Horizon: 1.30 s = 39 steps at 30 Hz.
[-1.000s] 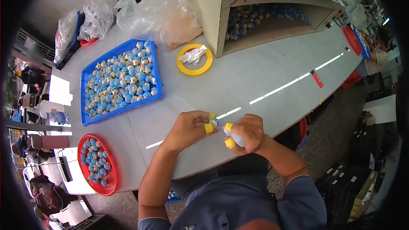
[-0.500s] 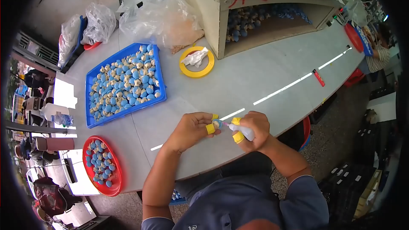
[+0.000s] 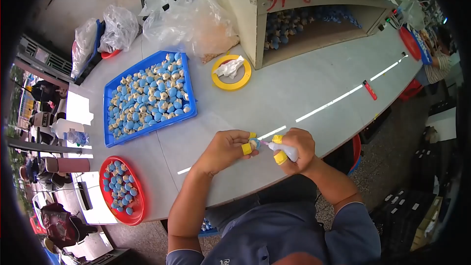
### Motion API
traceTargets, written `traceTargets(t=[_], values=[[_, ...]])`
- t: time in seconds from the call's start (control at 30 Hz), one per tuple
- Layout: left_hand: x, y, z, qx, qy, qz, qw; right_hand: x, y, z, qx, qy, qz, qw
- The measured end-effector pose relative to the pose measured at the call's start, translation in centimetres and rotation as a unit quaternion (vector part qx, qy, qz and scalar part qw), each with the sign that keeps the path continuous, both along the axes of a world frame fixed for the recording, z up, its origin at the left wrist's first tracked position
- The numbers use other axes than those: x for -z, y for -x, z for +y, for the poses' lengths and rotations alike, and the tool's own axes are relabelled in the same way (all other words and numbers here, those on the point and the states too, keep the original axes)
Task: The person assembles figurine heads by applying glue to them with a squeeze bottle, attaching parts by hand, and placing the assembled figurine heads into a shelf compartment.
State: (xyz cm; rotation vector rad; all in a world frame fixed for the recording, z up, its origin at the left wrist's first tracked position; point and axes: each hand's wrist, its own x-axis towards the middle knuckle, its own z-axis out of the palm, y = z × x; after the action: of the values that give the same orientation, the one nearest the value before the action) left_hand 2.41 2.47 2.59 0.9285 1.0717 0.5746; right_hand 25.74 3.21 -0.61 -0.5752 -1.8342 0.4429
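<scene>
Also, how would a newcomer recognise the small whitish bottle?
Start at the grey table. Over its near side, the right hand holds the bottle. Its thin pinkish tip sets it apart from the blue-and-cream piece in the left hand.

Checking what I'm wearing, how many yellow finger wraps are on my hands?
4 yellow finger wraps: two on your left hand, two on your right hand. More could be hidden.
</scene>
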Motion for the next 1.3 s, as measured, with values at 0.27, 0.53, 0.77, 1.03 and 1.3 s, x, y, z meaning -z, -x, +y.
traceTargets(t=[0.27,0.53,0.77,1.03,1.3], values=[[1.1,0.7,0.1,-0.04,0.04,-0.096,0.994,0.8,-1.5,-0.5,0.047,0.129,0.084,0.987],[1.4,0.8,-0.1,-0.054,0.07,-0.224,0.971,0.0,-5.4,0.4,0.071,0.306,0.11,0.943],[1.9,0.6,-0.3,-0.052,0.071,-0.232,0.969,0.1,-11.7,3.7,0.217,0.32,0.127,0.913],[2.6,0.0,-0.5,-0.051,0.004,-0.205,0.978,3.2,-21.9,8.2,0.47,0.211,-0.069,0.854],[2.8,-0.3,-0.6,-0.062,-0.025,-0.197,0.978,4.6,-24.0,9.2,0.489,0.232,-0.03,0.84]])
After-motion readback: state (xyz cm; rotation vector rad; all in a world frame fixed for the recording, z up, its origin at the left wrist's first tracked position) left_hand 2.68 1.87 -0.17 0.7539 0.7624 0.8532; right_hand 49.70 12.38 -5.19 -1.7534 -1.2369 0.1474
